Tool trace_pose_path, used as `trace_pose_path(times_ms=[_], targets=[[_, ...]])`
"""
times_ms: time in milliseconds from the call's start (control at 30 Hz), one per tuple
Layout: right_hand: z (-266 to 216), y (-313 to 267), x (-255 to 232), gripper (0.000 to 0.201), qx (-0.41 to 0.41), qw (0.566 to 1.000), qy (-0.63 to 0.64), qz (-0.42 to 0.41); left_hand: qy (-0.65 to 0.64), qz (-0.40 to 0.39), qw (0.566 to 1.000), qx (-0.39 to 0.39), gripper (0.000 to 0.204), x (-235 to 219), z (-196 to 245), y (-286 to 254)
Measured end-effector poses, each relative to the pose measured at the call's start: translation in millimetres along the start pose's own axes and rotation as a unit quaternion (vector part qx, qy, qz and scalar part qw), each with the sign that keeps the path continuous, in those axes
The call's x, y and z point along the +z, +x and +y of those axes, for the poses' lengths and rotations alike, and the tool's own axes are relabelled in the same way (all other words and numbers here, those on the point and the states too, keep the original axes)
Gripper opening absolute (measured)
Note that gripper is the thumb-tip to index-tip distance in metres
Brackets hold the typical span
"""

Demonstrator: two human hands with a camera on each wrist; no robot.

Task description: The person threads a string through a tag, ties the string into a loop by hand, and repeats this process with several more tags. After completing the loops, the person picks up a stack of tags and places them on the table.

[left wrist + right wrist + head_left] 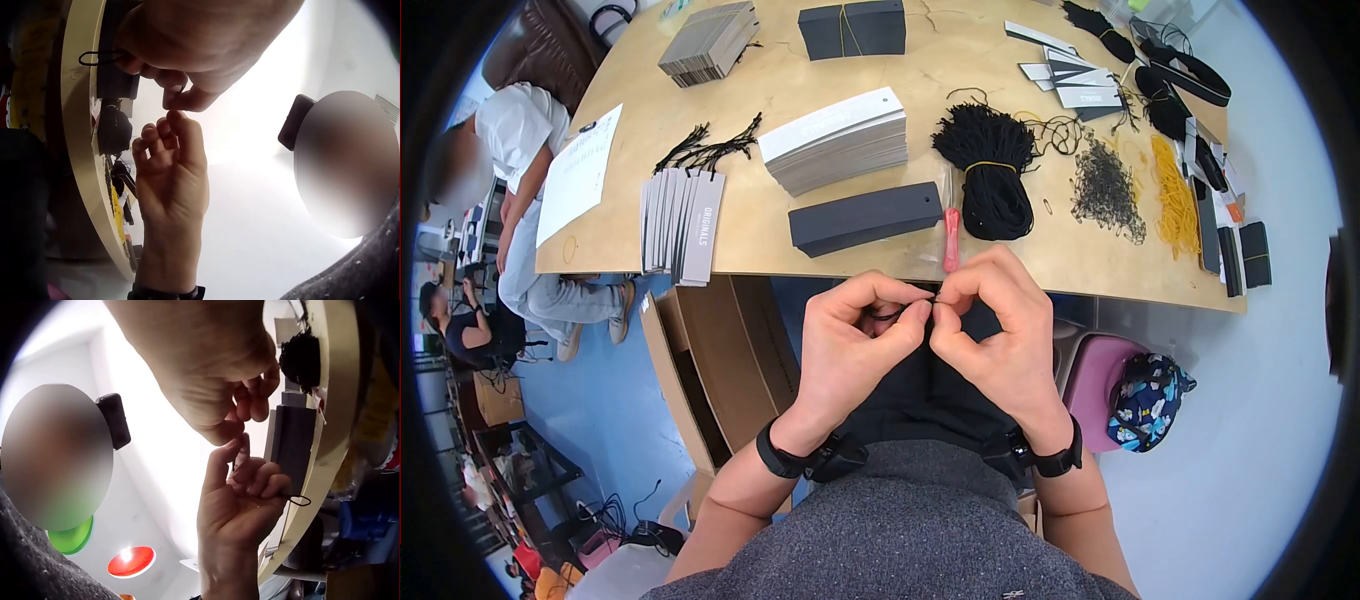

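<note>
In front of the table's near edge, both hands meet at the fingertips around a thin black cord. My left hand point(850, 335) pinches it between thumb and index finger, its other fingers curled. A loop of the black cord point(80, 59) sticks out beyond those curled fingers in the left wrist view. From the other side, my right hand point(1005, 320) pinches the cord with thumb and forefinger. The stretch between the fingertips is mostly hidden. Just beyond the hands lie a pink-handled tool point(951, 240) and a dark stack of tags point(865, 219).
On the wooden table point(1090, 270) are a stack of light tags point(835, 145), strung "ORIGINALS" tags point(683, 225), a black cord bundle point(998, 190), dark safety pins point(1105, 190) and yellow cords point(1175, 200). A cardboard box point(735, 350) stands below; a person point(530, 200) sits at left.
</note>
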State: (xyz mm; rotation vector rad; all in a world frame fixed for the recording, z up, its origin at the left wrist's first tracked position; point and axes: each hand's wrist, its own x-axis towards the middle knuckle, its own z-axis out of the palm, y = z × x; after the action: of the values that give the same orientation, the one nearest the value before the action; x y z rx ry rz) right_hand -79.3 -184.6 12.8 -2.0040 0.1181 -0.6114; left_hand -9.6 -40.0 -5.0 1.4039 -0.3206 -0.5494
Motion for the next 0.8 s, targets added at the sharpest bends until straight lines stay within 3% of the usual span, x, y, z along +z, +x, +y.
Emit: trace_pose_path(times_ms=[800], targets=[[-0.8,0.4,-3.2,0.015,0.027,1.000,0.009,-0.013,0.010,-0.046,0.999,-0.018,0.006,2.4,2.6,7.4]])
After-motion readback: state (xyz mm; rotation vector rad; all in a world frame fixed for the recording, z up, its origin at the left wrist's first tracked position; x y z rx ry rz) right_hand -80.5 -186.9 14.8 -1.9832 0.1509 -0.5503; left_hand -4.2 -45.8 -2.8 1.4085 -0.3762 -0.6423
